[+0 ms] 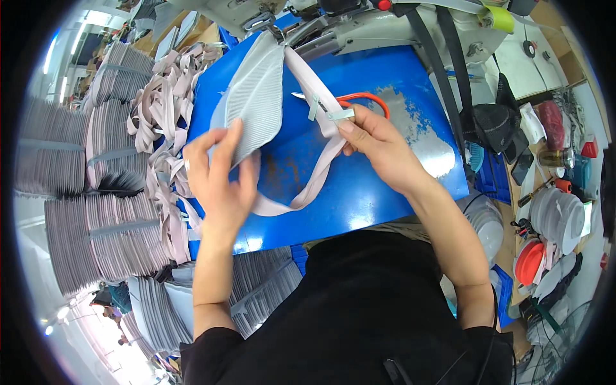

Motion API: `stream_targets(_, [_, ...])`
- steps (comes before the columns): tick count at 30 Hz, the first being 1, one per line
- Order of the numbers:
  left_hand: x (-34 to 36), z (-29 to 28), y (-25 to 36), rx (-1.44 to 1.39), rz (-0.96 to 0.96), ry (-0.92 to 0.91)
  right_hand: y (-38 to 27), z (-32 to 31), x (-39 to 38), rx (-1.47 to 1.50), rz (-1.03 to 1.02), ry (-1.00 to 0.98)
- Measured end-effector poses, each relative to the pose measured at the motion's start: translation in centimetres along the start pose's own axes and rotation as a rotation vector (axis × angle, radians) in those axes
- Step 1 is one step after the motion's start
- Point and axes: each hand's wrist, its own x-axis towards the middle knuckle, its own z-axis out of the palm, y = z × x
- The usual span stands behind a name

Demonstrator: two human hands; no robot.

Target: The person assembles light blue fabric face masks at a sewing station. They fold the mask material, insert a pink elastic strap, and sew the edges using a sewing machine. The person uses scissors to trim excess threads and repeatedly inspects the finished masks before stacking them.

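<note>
A ribbed grey fabric panel [260, 96] stretches from the machine head [276, 32] toward me, its upper tip at the machine. My left hand [221, 173] rests over the panel's lower end, fingers apart and partly bent. From the same spot at the machine, a pale pink strap [311, 80] runs down to my right hand [378, 144]. That hand pinches the strap between thumb and fingers, beside a small pale flat piece [340, 115]. Below, the strap loops across toward my left hand. Orange-handled scissors [378, 101] lie partly behind the strap and right hand.
The blue worktop [346, 192] has a worn patch at right. Loose pink straps [163, 96] hang along its left edge, beside bundled grey stacks [115, 231]. Dark straps [443, 77] hang at right, near a cluttered shelf with clear plastic lids [558, 218].
</note>
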Motion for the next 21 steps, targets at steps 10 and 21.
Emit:
stream_targets(10, [-8.3, 8.0, 8.9, -0.472, -0.204, -0.447, -0.5, 1.8, 0.2, 0.028, 0.033, 0.089])
stream_targets(21, [-4.1, 3.0, 10.8, -0.469, 0.070, -0.555, 1.2, 2.9, 8.5, -0.319, -0.247, 0.238])
